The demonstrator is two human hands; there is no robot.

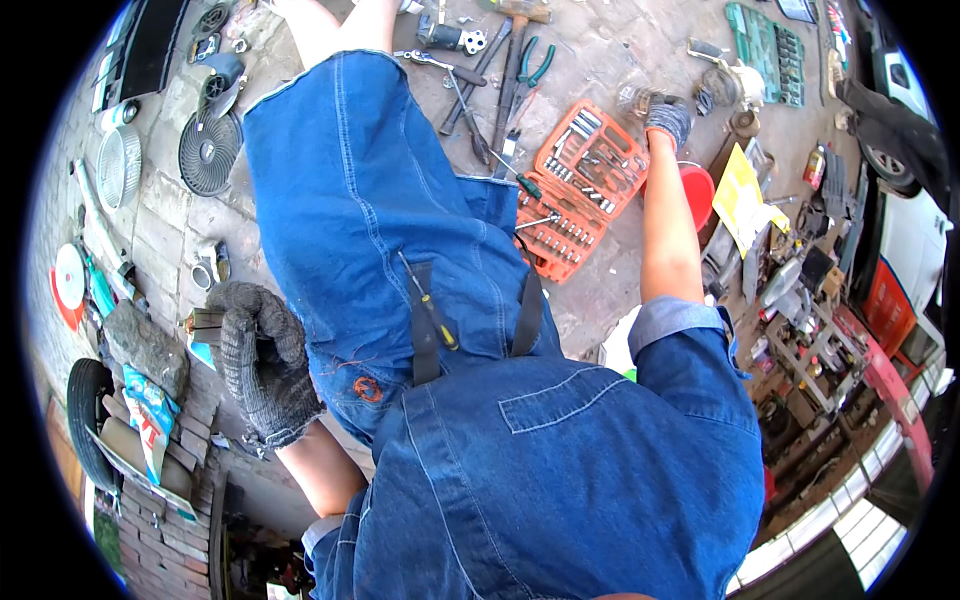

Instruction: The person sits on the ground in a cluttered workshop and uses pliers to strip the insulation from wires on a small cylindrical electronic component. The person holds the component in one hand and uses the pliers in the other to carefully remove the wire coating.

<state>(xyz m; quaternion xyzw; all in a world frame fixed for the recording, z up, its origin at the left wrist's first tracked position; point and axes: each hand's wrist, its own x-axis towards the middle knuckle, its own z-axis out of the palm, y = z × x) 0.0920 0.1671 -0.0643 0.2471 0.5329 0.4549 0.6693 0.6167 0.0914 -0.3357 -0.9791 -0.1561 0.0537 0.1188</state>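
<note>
My left hand (pixel 262 360), in a dark grey knit glove, is closed around a small ridged metal part (pixel 205 325) that sticks out past the fingers; it looks like a motor armature. My right arm stretches forward, and my gloved right hand (pixel 669 118) is down at the ground beyond an orange socket set case (pixel 606 160). Its fingers are curled beside a clear, brownish item (pixel 632 98); what they grip is too small to make out. The case lies open, with sockets and bits in it. A screwdriver (pixel 438 322) with a yellow and black handle rests on my blue denim apron.
Ahead on the paving lie a hammer (pixel 514 60), pliers (pixel 538 65) and a ratchet wrench (pixel 440 64). A green tool case (pixel 770 55) and a red bowl (pixel 694 195) are to the right. At left are a round fan grille (pixel 210 152), a stone block (pixel 146 348) and a tyre (pixel 90 420).
</note>
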